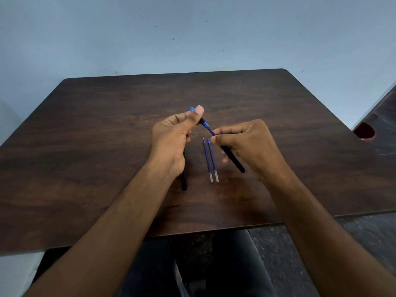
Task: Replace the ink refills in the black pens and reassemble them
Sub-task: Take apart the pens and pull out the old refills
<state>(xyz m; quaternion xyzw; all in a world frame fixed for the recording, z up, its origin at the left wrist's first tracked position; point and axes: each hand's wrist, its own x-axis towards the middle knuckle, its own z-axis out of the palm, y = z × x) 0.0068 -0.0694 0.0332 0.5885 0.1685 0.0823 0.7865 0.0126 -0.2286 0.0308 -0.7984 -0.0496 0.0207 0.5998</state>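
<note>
On the tabletop (107,129), nearest: a black pen (184,181) under the left wrist, two loose refills (211,159). Right hand (250,144) pinches a refill (211,131) and clasps a black barrel (232,158). Left hand (173,136), closed, holds the blue-tipped front piece (203,122).

A dark brown wooden tabletop (107,146) with rounded far corners fills the middle of the view, its grain running left to right. Behind it rises a pale blue-grey painted wall (192,35) dotted with small dark specks. At the far right, beside the table's right edge, a second dark wooden surface (385,133) juts in, showing a red-rimmed rounded cutout (364,131) in its edge. Near and to the right, below the table's near edge, lies a dark speckled stone floor (300,254).
</note>
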